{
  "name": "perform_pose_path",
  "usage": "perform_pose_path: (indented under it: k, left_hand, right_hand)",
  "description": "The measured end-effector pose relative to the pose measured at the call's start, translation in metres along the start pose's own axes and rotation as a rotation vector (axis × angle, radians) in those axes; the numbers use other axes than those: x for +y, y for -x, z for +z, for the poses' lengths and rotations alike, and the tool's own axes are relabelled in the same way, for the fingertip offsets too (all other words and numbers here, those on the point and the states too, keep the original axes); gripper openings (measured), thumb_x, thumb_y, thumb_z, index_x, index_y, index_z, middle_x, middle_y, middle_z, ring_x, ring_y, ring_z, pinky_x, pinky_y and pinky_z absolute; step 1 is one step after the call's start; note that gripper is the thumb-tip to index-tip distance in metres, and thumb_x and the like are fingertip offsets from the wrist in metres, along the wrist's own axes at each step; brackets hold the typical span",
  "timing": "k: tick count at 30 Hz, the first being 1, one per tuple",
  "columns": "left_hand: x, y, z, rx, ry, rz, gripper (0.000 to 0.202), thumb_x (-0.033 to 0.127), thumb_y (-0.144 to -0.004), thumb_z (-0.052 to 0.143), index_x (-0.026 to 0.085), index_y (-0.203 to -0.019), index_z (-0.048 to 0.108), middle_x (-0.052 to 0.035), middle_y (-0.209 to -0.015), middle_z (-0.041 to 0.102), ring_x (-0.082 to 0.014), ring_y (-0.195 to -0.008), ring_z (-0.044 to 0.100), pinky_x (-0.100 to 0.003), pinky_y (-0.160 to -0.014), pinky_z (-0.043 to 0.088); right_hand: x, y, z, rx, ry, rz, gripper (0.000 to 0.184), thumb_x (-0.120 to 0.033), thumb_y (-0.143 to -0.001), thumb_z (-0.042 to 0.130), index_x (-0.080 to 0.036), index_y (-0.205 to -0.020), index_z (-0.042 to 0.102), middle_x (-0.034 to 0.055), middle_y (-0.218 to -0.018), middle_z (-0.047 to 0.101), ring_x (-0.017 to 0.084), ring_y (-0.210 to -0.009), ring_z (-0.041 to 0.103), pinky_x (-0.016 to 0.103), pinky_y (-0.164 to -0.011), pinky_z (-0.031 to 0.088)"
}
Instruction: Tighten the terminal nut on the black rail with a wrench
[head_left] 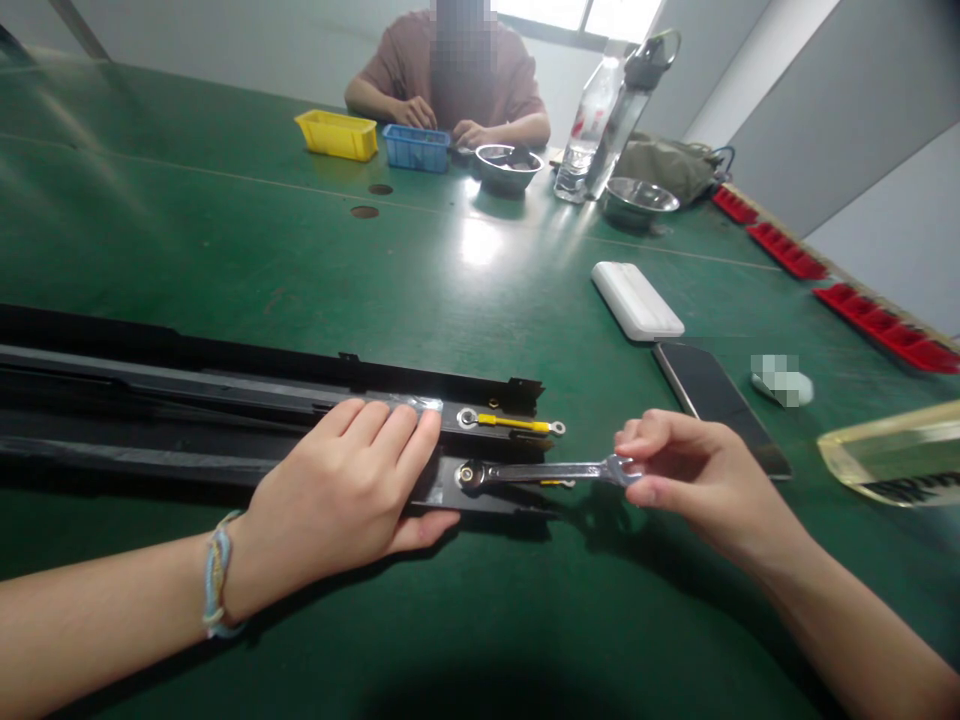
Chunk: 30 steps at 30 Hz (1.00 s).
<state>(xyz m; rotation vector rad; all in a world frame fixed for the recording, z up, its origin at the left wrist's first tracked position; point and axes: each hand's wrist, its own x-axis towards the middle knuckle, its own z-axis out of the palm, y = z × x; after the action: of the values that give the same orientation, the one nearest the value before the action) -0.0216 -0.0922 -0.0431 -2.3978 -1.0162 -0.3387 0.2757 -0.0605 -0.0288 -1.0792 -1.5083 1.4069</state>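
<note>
A long black rail assembly (187, 385) lies across the green table from the left edge to the middle. My left hand (345, 490) lies flat on it near its right end, fingers stretched out and pressing down. My right hand (694, 475) pinches the open end of a silver wrench (544, 472). The wrench's ring end sits on a bolt (469, 476) at the front right end of the rail. A yellow wire with ring terminals (514, 423) runs along the rail's end just behind the wrench.
A dark phone (712, 395) and a white case (636, 298) lie right of the rail. A clear block (892, 455) sits at far right. Across the table a person works beside yellow (336, 134) and blue (416, 147) bins, metal bowls (508, 165), bottles (600, 125) and red trays (885, 325).
</note>
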Motion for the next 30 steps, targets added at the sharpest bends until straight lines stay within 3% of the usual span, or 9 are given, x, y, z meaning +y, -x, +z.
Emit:
perform_pose_path:
  k: [5,11,20,26,30]
  left_hand:
    - [0.000,-0.002,0.002,0.002,0.000,0.001,0.061,0.055,-0.090,0.040,0.001,-0.105,0.064,-0.0161,-0.087,0.067,-0.0295,-0.073,0.062,-0.041,-0.062,0.049]
    - [0.000,-0.003,0.004,-0.005,0.005,-0.003,0.062,0.056,-0.090,0.039,0.001,-0.104,0.064,-0.0158,-0.086,0.066,-0.0293,-0.073,0.062,-0.041,-0.063,0.049]
    - [0.001,-0.003,0.004,0.002,0.001,0.000,0.062,0.056,-0.090,0.039,0.002,-0.104,0.064,-0.0161,-0.086,0.066,-0.0280,-0.073,0.061,-0.040,-0.062,0.046]
    - [0.002,-0.001,0.003,-0.002,0.006,0.001,0.060,0.055,-0.090,0.040,0.001,-0.104,0.064,-0.0165,-0.087,0.066,-0.0282,-0.073,0.060,-0.040,-0.063,0.046]
    - [0.001,0.000,0.001,-0.008,0.003,-0.004,0.060,0.055,-0.089,0.041,0.002,-0.104,0.064,-0.0163,-0.086,0.066,-0.0281,-0.074,0.060,-0.041,-0.063,0.047]
  right_hand:
    - [-0.002,0.008,0.006,-0.149,-0.038,-0.040,0.025,-0.019,-0.059,0.091,-0.022,-0.070,0.069,-0.0044,-0.059,0.059,0.009,-0.053,0.051,0.021,-0.051,0.041]
    - [-0.002,0.013,0.010,-0.206,-0.020,-0.078,0.028,-0.023,-0.061,0.090,-0.022,-0.070,0.063,-0.0064,-0.055,0.057,0.009,-0.052,0.048,0.023,-0.052,0.038]
    - [-0.001,0.010,0.008,-0.146,0.026,-0.118,0.027,-0.026,-0.059,0.091,-0.021,-0.068,0.066,-0.0046,-0.057,0.057,0.010,-0.052,0.049,0.024,-0.050,0.040]
    - [-0.003,0.003,0.008,0.050,0.101,-0.057,0.022,-0.029,-0.058,0.091,-0.023,-0.067,0.072,0.0000,-0.063,0.064,0.015,-0.056,0.059,0.025,-0.051,0.049]
    - [-0.002,-0.001,0.008,0.148,0.158,-0.001,0.023,-0.033,-0.055,0.091,-0.023,-0.066,0.073,0.0015,-0.064,0.067,0.015,-0.055,0.058,0.024,-0.046,0.048]
